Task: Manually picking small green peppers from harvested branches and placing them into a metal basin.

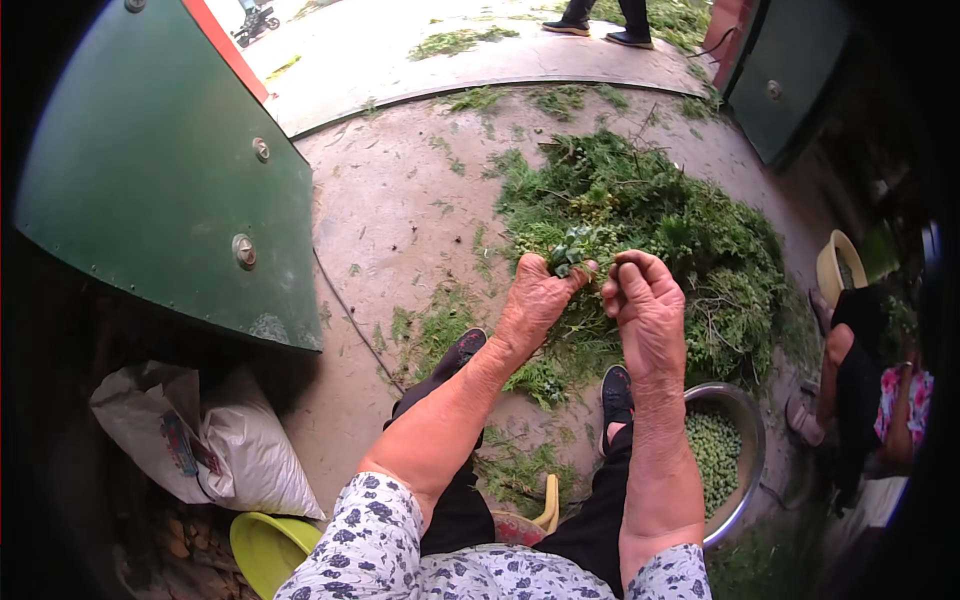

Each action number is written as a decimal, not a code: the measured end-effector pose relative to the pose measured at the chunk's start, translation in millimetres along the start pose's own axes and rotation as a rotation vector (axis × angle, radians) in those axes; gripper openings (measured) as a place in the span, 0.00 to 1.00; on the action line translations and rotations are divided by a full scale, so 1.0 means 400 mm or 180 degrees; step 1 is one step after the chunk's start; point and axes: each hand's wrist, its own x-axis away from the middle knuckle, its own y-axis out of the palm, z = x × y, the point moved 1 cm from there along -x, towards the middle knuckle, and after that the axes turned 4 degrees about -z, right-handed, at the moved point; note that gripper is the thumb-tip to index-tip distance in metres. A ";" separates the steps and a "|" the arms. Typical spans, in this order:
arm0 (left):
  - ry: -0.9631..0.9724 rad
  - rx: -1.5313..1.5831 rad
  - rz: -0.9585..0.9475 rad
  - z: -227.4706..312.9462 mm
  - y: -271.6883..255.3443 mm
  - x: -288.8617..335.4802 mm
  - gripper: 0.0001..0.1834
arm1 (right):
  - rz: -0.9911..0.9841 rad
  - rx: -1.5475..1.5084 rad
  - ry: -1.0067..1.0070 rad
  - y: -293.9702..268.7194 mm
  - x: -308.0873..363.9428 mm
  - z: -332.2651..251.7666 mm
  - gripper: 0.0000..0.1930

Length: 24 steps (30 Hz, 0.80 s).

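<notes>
My left hand (pixel 542 298) is closed around a small green sprig (pixel 572 250) with pale bluish-green berries, pinched between thumb and fingers. Just to its right, my right hand (pixel 650 305) is closed in a pinch, fingertips near the sprig. What those fingertips hold, if anything, is too small to make out. Beyond and beneath both hands lies a large heap of cut evergreen branches (pixel 690 240) on the floor. By my right forearm stands a metal basin (pixel 755 460), partly filled with round green berries (pixel 712 455).
A green metal door (pixel 160 170) stands on the left, above white sacks (pixel 245 440) and a yellow-green basin (pixel 262 555). A cable (pixel 350 320) crosses the floor. At the right a person (pixel 860 380) sits near a cream basin (pixel 840 260). Someone's legs (pixel 600 20) show outside the doorway.
</notes>
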 end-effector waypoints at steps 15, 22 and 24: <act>0.0270 -0.0409 -0.0270 0.008 0.042 0.026 0.07 | 0.0429 0.1437 -0.0210 -0.009 0.019 0.003 0.08; -0.0047 0.0207 -0.0531 0.022 0.040 0.039 0.11 | 0.0589 0.1525 -0.0328 -0.024 0.010 0.006 0.07; -0.0094 0.0340 -0.0500 0.021 0.035 0.041 0.10 | 0.0490 0.1508 -0.0311 -0.027 0.013 0.002 0.07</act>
